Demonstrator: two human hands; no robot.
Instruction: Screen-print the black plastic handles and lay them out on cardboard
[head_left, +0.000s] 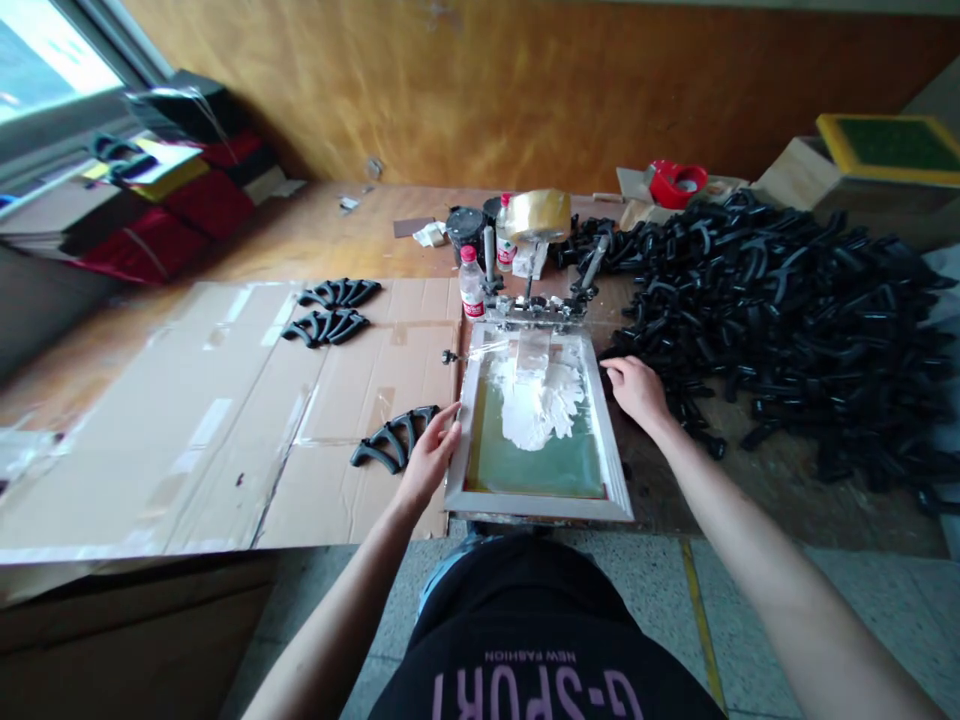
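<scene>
A screen-printing frame (616, 470) lies flat in front of me, with thick white ink (529, 415) spread over the upper part of its green mesh (536, 470). My left hand (429, 458) is at the frame's left edge, its fingers stretched out and apart. Beside that hand, a short row of black curved plastic handles (390, 445) rests on the cardboard. My right hand (636, 392) is just off the frame's right side, at the near edge of a heap of similar handles (720, 300). Its fingers are closed around a black handle, mostly hidden by the hand.
Metal hinge clamps (536, 312) hold the frame's far end, with a tape roll (538, 215) above them. A plastic bottle (471, 285) stands left of the clamps. Two more handle rows (330, 325) lie on the cardboard sheet (225, 430). A red tape dispenser (675, 184) sits behind the heap.
</scene>
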